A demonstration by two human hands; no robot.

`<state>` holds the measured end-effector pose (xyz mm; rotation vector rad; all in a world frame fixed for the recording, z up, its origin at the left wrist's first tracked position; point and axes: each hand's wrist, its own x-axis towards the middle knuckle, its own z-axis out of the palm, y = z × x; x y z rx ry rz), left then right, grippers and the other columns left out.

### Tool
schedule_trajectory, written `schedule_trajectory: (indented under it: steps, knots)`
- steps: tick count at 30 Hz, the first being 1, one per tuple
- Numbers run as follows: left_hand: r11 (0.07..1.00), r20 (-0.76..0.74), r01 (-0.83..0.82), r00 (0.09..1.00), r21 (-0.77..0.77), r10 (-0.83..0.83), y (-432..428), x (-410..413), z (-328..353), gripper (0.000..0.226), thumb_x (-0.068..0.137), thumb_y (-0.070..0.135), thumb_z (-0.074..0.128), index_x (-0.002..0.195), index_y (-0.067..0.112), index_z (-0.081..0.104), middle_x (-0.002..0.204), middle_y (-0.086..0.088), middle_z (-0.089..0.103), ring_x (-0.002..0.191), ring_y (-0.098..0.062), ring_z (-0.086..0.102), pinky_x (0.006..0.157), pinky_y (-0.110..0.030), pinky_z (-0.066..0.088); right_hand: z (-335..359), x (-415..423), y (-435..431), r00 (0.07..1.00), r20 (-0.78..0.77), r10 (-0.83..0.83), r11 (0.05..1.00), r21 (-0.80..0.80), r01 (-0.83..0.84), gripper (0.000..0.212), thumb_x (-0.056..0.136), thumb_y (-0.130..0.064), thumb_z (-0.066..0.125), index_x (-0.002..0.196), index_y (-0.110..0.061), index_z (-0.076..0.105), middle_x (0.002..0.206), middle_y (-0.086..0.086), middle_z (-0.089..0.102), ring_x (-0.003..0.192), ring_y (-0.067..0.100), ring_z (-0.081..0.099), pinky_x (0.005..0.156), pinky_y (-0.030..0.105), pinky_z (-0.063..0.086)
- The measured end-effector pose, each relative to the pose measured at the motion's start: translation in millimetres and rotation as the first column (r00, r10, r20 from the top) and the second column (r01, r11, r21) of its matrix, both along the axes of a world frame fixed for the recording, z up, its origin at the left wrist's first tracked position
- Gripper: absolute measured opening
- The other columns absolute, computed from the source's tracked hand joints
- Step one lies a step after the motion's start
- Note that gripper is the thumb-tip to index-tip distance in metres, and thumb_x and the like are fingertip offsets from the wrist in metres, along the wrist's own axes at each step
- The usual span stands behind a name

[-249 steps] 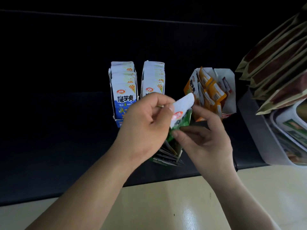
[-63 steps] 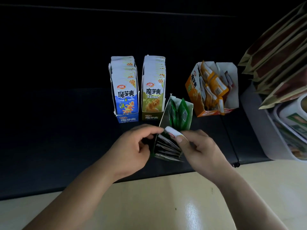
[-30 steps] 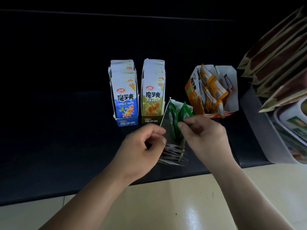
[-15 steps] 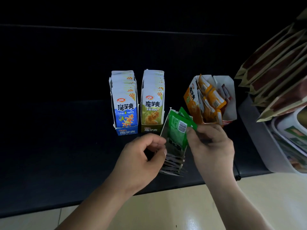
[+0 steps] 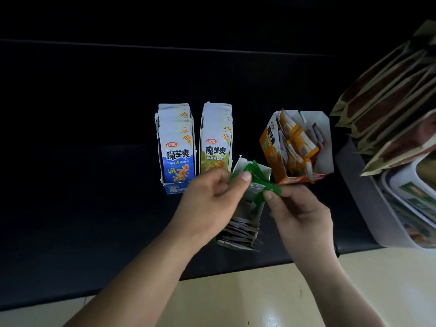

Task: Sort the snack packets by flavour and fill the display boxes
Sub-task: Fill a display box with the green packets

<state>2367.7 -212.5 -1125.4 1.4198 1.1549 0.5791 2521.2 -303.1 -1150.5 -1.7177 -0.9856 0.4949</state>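
Note:
A green snack packet (image 5: pixel 259 188) is held flat above the green display box (image 5: pixel 245 228), which lies near the front of the dark shelf with several packets stacked in it. My left hand (image 5: pixel 212 199) pinches the packet's left end between thumb and fingers. My right hand (image 5: pixel 299 213) pinches its right end. More green packets (image 5: pixel 256 169) stand in the box's far end. Behind stand a full blue box (image 5: pixel 177 147) and a full yellow-green box (image 5: pixel 215 142). An orange box (image 5: pixel 297 147) holds several loose orange packets in disorder.
The dark shelf surface (image 5: pixel 82 185) spreads to the left and back. At the right, a grey tray (image 5: pixel 368 204) holds packaged goods, and brown-and-cream pouches (image 5: pixel 391 100) hang out over it. A pale floor (image 5: pixel 236 300) lies below the shelf's front edge.
My right hand drew a green packet out of the box's far end and turned it flat. My left hand came up from the box and took the packet's other end.

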Motion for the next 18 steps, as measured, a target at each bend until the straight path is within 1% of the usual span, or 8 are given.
schedule_trajectory:
  steps: [2, 4, 5, 7, 8, 10, 14, 18]
  knots:
    - [0.999, 0.051, -0.021, 0.998, -0.047, 0.023, -4.3, -6.6, 3.9, 0.040, 0.094, 0.055, 0.061, 0.088, 0.017, 0.073, 0.083, 0.008, 0.079, 0.082, -0.001, 0.073, 0.075, -0.023, 0.052, -1.5, 4.5, 0.5, 0.997, 0.006, -0.073, 0.996, -0.054, 0.073, 0.005, 0.087, -0.026, 0.079, 0.089, -0.030, 0.079, 0.087, -0.009, 0.074, 0.082, 0.006, 0.070, 0.073, 0.021, 0.054]
    - [0.995, 0.116, -0.073, 0.990, -0.062, 0.080, -6.8, -13.3, 8.6, 0.044, 0.092, 0.051, 0.064, 0.084, 0.008, 0.072, 0.077, 0.004, 0.078, 0.073, 0.002, 0.071, 0.063, -0.012, 0.046, -0.3, 4.0, 4.0, 0.990, -0.121, -0.078, 0.994, -0.084, 0.068, 0.012, 0.092, -0.022, 0.077, 0.101, -0.028, 0.080, 0.088, -0.013, 0.077, 0.082, 0.001, 0.071, 0.076, 0.028, 0.059]
    - [0.994, 0.134, -0.090, 0.986, -0.058, 0.097, -7.0, -17.0, 9.3, 0.042, 0.092, 0.046, 0.068, 0.082, 0.006, 0.072, 0.073, 0.003, 0.076, 0.066, 0.003, 0.069, 0.059, -0.009, 0.044, 0.5, 2.0, 5.4, 0.984, -0.165, -0.065, 0.995, -0.090, 0.051, 0.018, 0.094, -0.021, 0.075, 0.110, -0.027, 0.079, 0.094, -0.013, 0.079, 0.089, 0.002, 0.073, 0.081, 0.033, 0.061]
    - [0.993, 0.144, -0.101, 0.984, -0.062, 0.109, -4.0, -24.5, 10.5, 0.018, 0.089, 0.028, 0.076, 0.082, 0.011, 0.074, 0.070, 0.006, 0.073, 0.058, 0.001, 0.062, 0.058, -0.011, 0.044, 2.4, -3.1, 5.6, 0.975, -0.218, -0.036, 0.998, -0.067, 0.022, 0.021, 0.096, -0.021, 0.071, 0.115, -0.031, 0.074, 0.100, -0.009, 0.079, 0.098, 0.010, 0.075, 0.085, 0.039, 0.061]
    - [0.991, 0.147, -0.095, 0.983, -0.093, 0.108, -1.6, -29.1, 12.1, 0.004, 0.089, 0.018, 0.077, 0.086, 0.016, 0.075, 0.075, 0.007, 0.075, 0.060, -0.002, 0.061, 0.059, -0.015, 0.046, 4.2, -6.1, 5.7, 0.973, -0.229, -0.039, 0.998, -0.056, 0.027, 0.018, 0.096, -0.021, 0.071, 0.111, -0.031, 0.073, 0.097, -0.006, 0.079, 0.095, 0.014, 0.076, 0.084, 0.043, 0.062]
    - [0.987, 0.164, -0.066, 0.982, -0.149, 0.091, 1.5, -38.6, 12.5, 0.019, 0.090, 0.003, 0.073, 0.100, 0.020, 0.071, 0.088, 0.005, 0.079, 0.072, -0.009, 0.069, 0.059, -0.022, 0.050, 7.9, -8.2, 3.6, 0.966, -0.245, -0.078, 0.996, -0.066, 0.063, 0.009, 0.094, -0.026, 0.074, 0.102, -0.024, 0.073, 0.090, 0.000, 0.078, 0.086, 0.021, 0.076, 0.079, 0.049, 0.063]
    - [0.990, 0.184, -0.037, 0.981, -0.134, 0.062, -0.3, -43.1, 9.3, 0.039, 0.093, -0.004, 0.068, 0.119, 0.025, 0.063, 0.099, 0.003, 0.080, 0.080, -0.008, 0.074, 0.059, -0.019, 0.052, 19.1, -5.8, 2.8, 0.894, -0.445, -0.045, 0.992, -0.126, -0.013, 0.036, 0.084, -0.045, 0.073, 0.104, -0.016, 0.076, 0.088, 0.010, 0.077, 0.077, 0.028, 0.072, 0.060, 0.039, 0.056]
    - [0.993, 0.254, -0.026, 0.966, -0.113, 0.054, -7.5, -28.5, 5.6, 0.034, 0.094, -0.004, 0.068, 0.119, 0.020, 0.064, 0.102, 0.004, 0.080, 0.091, -0.010, 0.076, 0.074, -0.018, 0.056, 30.8, -11.1, 7.9, 0.802, -0.591, 0.093, 0.995, 0.026, -0.096, 0.029, 0.086, -0.035, 0.070, 0.100, -0.012, 0.078, 0.083, 0.012, 0.071, 0.070, 0.021, 0.061, 0.054, 0.033, 0.047]
